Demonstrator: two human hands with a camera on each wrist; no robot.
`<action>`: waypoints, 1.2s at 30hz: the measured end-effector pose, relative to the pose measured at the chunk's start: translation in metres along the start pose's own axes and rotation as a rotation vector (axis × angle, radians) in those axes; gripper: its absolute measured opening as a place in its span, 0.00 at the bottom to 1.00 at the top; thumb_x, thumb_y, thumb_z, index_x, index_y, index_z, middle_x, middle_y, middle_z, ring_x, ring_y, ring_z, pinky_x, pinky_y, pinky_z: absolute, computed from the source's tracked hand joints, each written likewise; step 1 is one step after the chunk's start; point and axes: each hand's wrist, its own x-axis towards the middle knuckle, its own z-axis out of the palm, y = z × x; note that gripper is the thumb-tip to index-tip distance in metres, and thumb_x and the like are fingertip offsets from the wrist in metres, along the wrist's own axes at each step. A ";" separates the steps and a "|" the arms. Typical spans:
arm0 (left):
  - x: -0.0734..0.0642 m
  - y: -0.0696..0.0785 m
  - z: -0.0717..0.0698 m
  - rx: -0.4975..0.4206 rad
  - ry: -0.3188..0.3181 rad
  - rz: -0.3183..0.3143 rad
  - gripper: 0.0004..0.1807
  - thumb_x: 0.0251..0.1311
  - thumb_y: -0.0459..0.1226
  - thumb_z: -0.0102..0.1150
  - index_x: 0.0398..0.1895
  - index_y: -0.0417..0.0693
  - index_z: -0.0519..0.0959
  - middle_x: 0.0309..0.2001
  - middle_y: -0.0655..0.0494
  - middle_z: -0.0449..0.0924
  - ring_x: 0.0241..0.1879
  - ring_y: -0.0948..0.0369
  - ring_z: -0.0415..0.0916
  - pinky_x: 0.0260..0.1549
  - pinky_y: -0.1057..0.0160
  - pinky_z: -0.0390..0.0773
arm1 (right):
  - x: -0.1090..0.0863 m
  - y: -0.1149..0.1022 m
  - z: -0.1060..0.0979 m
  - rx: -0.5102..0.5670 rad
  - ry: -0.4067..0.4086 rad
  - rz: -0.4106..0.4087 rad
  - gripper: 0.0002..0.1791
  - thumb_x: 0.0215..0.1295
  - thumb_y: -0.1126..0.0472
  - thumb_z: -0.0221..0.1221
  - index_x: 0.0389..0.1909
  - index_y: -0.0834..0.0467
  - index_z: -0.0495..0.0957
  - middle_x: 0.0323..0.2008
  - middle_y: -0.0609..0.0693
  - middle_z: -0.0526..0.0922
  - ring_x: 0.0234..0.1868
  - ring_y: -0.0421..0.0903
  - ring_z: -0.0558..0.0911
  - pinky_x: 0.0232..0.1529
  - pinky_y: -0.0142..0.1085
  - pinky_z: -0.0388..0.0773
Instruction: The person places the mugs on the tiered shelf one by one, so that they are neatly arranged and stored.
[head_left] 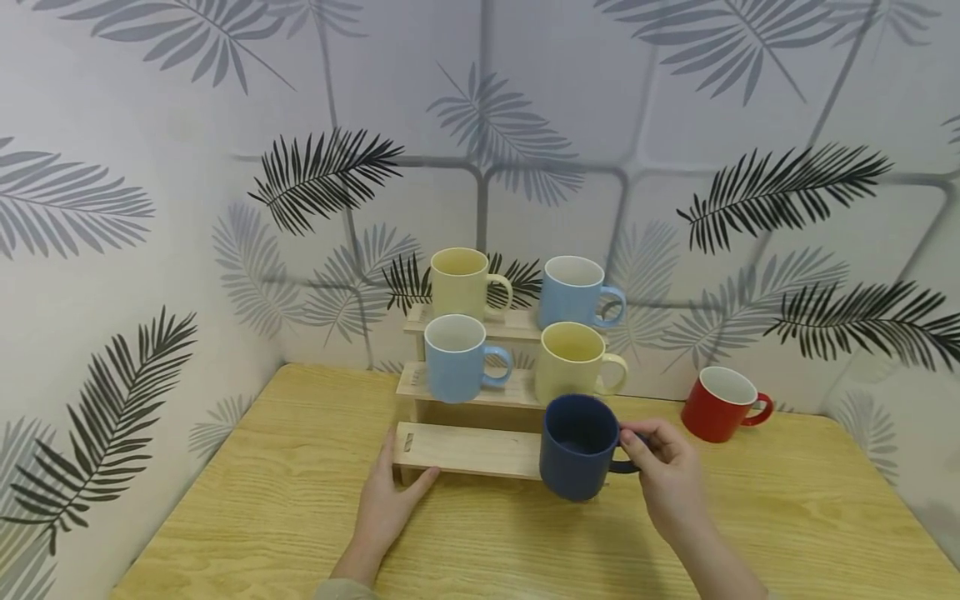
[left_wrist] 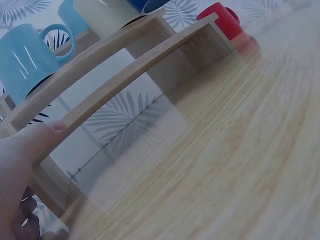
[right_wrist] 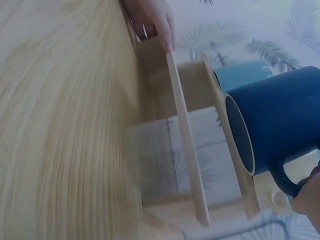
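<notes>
My right hand point(head_left: 667, 471) pinches the handle of a dark blue mug point(head_left: 573, 467). The mug is upright in front of the right part of a tiered wooden rack point(head_left: 472, 450); in the right wrist view the blue mug point(right_wrist: 280, 120) hangs above the lowest shelf point(right_wrist: 185, 130), apart from it. My left hand point(head_left: 386, 504) grips the left end of that shelf. In the left wrist view its thumb point(left_wrist: 55, 126) lies on the shelf edge, fingers curled by the side panel. A light blue mug point(head_left: 454, 367) and a yellow mug point(head_left: 566, 371) stand on the middle shelf.
On the top shelf are a yellow mug point(head_left: 457, 292) and a light blue mug point(head_left: 568, 300). A red mug point(head_left: 716, 408) sits on the wooden table point(head_left: 262, 500), right of the rack. A leaf-patterned wall point(head_left: 525, 108) rises behind the table.
</notes>
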 end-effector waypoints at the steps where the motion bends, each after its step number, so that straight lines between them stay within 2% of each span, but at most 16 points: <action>1: 0.000 0.000 0.000 -0.001 0.001 -0.001 0.57 0.53 0.62 0.62 0.76 0.45 0.44 0.73 0.39 0.46 0.70 0.39 0.46 0.64 0.39 0.54 | 0.001 0.003 0.005 0.005 -0.002 -0.010 0.12 0.63 0.82 0.51 0.37 0.67 0.80 0.34 0.51 0.84 0.36 0.41 0.82 0.40 0.28 0.79; 6: 0.001 -0.002 -0.002 -0.020 0.003 0.024 0.57 0.53 0.60 0.63 0.76 0.44 0.45 0.73 0.40 0.47 0.70 0.41 0.46 0.65 0.41 0.53 | 0.006 0.017 0.028 -0.001 -0.021 -0.014 0.09 0.62 0.81 0.53 0.37 0.69 0.79 0.34 0.52 0.84 0.36 0.42 0.82 0.41 0.30 0.80; 12: 0.003 -0.005 -0.005 -0.035 -0.001 0.040 0.55 0.53 0.59 0.64 0.75 0.43 0.47 0.73 0.39 0.49 0.70 0.41 0.47 0.66 0.42 0.52 | 0.011 0.034 0.053 -0.045 -0.010 0.030 0.06 0.62 0.78 0.56 0.35 0.68 0.80 0.32 0.49 0.84 0.35 0.41 0.82 0.38 0.30 0.80; 21: 0.006 -0.012 -0.012 -0.037 0.005 0.070 0.50 0.54 0.55 0.66 0.74 0.44 0.54 0.72 0.40 0.52 0.69 0.41 0.50 0.65 0.42 0.54 | 0.016 0.058 0.081 0.064 -0.047 0.025 0.08 0.62 0.78 0.56 0.36 0.65 0.81 0.35 0.50 0.84 0.37 0.42 0.83 0.40 0.32 0.81; 25: 0.008 -0.016 -0.015 -0.049 -0.003 0.088 0.49 0.54 0.54 0.66 0.74 0.44 0.55 0.71 0.41 0.55 0.69 0.42 0.52 0.65 0.44 0.55 | 0.015 0.066 0.090 0.056 -0.039 0.035 0.04 0.62 0.77 0.56 0.37 0.73 0.78 0.34 0.50 0.84 0.36 0.42 0.83 0.41 0.33 0.81; 28: 0.009 -0.020 -0.019 -0.046 -0.015 0.106 0.47 0.55 0.53 0.66 0.73 0.44 0.56 0.70 0.41 0.57 0.68 0.43 0.54 0.65 0.44 0.57 | 0.014 0.071 0.096 0.026 -0.024 0.062 0.08 0.62 0.75 0.58 0.38 0.79 0.74 0.34 0.49 0.84 0.36 0.42 0.83 0.41 0.33 0.80; 32: 0.009 -0.023 -0.022 -0.052 -0.031 0.136 0.45 0.57 0.50 0.65 0.73 0.44 0.57 0.69 0.41 0.59 0.68 0.45 0.56 0.65 0.46 0.56 | 0.013 0.078 0.102 0.025 -0.001 0.111 0.12 0.63 0.74 0.58 0.40 0.81 0.72 0.34 0.49 0.84 0.36 0.42 0.83 0.42 0.34 0.80; 36: 0.009 -0.022 -0.024 -0.067 -0.039 0.149 0.42 0.58 0.47 0.64 0.73 0.45 0.58 0.69 0.42 0.59 0.68 0.46 0.57 0.65 0.47 0.57 | 0.012 0.084 0.107 0.022 0.014 0.126 0.12 0.63 0.74 0.58 0.40 0.82 0.72 0.34 0.50 0.84 0.36 0.42 0.83 0.42 0.35 0.80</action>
